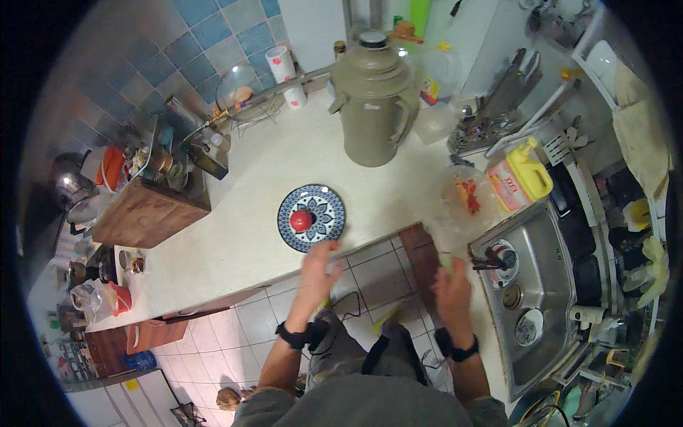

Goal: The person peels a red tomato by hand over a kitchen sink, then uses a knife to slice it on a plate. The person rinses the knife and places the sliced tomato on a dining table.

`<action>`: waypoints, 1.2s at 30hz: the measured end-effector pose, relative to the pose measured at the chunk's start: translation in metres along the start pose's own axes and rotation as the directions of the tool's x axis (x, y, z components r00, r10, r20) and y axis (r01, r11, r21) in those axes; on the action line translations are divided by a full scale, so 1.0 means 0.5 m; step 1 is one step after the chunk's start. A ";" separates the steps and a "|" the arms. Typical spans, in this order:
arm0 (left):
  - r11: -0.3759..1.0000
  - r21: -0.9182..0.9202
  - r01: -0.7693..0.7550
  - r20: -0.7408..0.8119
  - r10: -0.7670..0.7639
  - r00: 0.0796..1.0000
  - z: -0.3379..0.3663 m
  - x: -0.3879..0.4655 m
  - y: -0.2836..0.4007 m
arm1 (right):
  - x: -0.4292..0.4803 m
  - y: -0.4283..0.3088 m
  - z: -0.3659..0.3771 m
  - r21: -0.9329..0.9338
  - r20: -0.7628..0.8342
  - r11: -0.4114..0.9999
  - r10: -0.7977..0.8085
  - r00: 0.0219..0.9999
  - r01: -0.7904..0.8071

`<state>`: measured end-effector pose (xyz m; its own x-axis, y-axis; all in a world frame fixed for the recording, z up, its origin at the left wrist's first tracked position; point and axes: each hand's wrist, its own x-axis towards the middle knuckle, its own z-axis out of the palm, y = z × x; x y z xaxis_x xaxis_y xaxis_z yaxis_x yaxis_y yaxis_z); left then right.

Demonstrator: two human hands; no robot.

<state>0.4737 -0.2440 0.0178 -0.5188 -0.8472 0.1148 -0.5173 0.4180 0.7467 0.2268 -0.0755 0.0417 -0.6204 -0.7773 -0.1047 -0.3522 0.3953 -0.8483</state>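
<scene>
A round red fruit [301, 220], an apple or a tomato, rests left of centre on a blue-and-white patterned plate [333, 235] on the countertop. My left hand [319, 272] is at the plate's near rim, thumb and fingers apart, with nothing seen in it; whether it touches the rim is unclear. Over by the sink-side counter edge, my right hand [452, 288] has its fingers bent around a small pale-green object [446, 260], too blurred to name. Both wrists wear black bands.
A large olive-green vacuum flask [371, 128] stands behind the plate. To the right are a clear plastic bag [464, 203] with red and orange scraps, a yellow jug [520, 176] and a steel sink [544, 299] with dishes. A wooden box [147, 213] of bottles sits left.
</scene>
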 end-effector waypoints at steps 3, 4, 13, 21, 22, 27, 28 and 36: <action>0.991 -0.077 0.114 -0.155 -0.125 0.980 -0.080 0.000 -0.136 | -0.003 -0.064 0.225 -0.210 0.031 0.901 -0.381 0.924 0.379; 0.988 -0.106 0.110 -0.206 -0.130 0.970 -0.097 0.008 -0.175 | -0.009 -0.082 0.291 -0.221 0.050 0.907 -0.356 0.933 0.358; 0.978 0.041 0.205 -0.162 -0.196 0.967 -0.090 0.086 -0.332 | 0.004 -0.165 0.550 -0.510 0.131 0.829 -0.189 0.973 0.229; 0.976 -0.018 0.217 -0.174 -0.217 0.960 -0.064 0.109 -0.345 | 0.012 -0.176 0.601 -0.613 0.133 0.767 -0.139 0.981 0.191; 0.975 -0.010 0.220 -0.173 -0.219 0.960 -0.062 0.110 -0.346 | 0.012 -0.175 0.606 -0.619 0.125 0.759 -0.157 0.980 0.200; 0.980 -0.021 0.195 -0.193 -0.196 0.962 -0.056 0.116 -0.351 | 0.011 -0.176 0.613 -0.616 0.073 0.761 -0.201 0.977 0.203; 0.978 -0.010 0.209 -0.176 -0.208 0.962 -0.056 0.117 -0.351 | 0.010 -0.177 0.613 -0.628 0.078 0.752 -0.197 0.977 0.202; 0.973 -0.005 0.230 -0.161 -0.228 0.960 -0.051 0.126 -0.347 | 0.024 -0.175 0.621 -0.727 0.129 0.650 -0.188 0.974 0.222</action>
<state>0.5482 -0.3783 -0.0876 -0.2704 -0.9617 0.0455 -0.6194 0.2100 0.7565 0.4680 -0.2713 -0.0463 -0.4477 -0.8942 -0.0093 -0.8758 0.4405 -0.1970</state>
